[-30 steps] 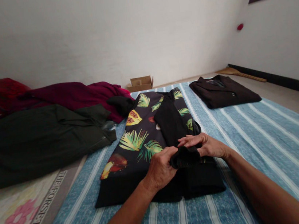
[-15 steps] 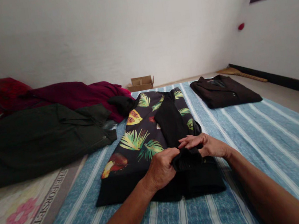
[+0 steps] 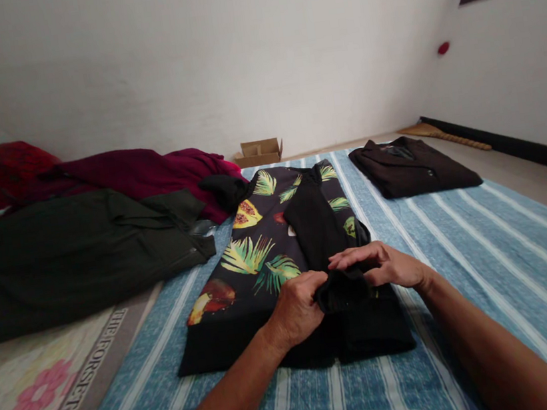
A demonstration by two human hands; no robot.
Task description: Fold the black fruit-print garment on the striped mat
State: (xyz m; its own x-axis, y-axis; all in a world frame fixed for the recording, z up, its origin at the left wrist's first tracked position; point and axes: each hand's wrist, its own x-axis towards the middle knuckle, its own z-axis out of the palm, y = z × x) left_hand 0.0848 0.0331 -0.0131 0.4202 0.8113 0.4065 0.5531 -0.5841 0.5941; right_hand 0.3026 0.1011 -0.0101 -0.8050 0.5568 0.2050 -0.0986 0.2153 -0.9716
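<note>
A dark shirt printed with green leaves and fruit (image 3: 244, 256) lies on the striped cloth in front of me, its body facing up. Its black sleeve (image 3: 313, 220) runs down over the printed front toward me. My left hand (image 3: 299, 306) is closed round the left side of the sleeve's cuff (image 3: 342, 290), raised a little with its opening toward me. From the other side, my right hand (image 3: 380, 266) grips the same cuff, thumb below and fingers over the top. The right fingertips are partly hidden by the black fabric.
A dark green garment (image 3: 73, 258) and a maroon one (image 3: 148, 171) lie to the left. A folded brown garment (image 3: 412, 166) rests on the blue striped cloth (image 3: 520, 240) at the right. Behind, a small cardboard box (image 3: 260, 153) stands by the wall.
The view has shifted very slightly. Both hands keep their hold on the cuff, and the shirt stays in place.
</note>
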